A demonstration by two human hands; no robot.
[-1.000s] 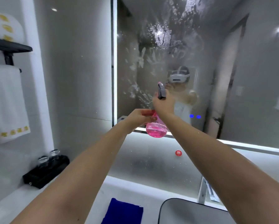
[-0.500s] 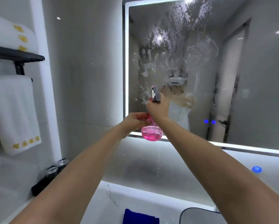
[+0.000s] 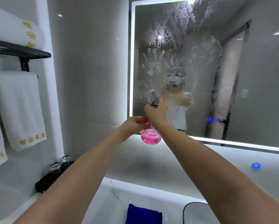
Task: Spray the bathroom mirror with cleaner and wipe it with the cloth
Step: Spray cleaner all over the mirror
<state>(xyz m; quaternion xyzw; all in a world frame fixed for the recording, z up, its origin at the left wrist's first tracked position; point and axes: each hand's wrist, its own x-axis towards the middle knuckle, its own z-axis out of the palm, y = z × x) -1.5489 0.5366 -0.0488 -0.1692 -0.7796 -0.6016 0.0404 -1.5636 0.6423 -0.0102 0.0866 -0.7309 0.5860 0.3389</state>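
The right hand [image 3: 155,113] grips the spray bottle [image 3: 151,136] by its head; the left hand [image 3: 134,125] holds its pink body. It should aim at dry mirror [image 3: 257,78] beyond the fingers. The cloth [image 3: 142,214] lies well below them.

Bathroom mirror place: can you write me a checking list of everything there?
Surface: white marble counter with grey veins.
Job's things: light-edged wall mirror, smeared with handprints and spray droplets; round clear spray bottle of pink liquid, held up; folded blue cloth lying on the counter.
Clutter: two glass jars on a black tray.
Grips: left hand holds the bottle's body; right hand grips its grey trigger head.
Cables: nothing seen.
Surroundings: white towels with gold embroidery on a black rack; grey tiled wall.
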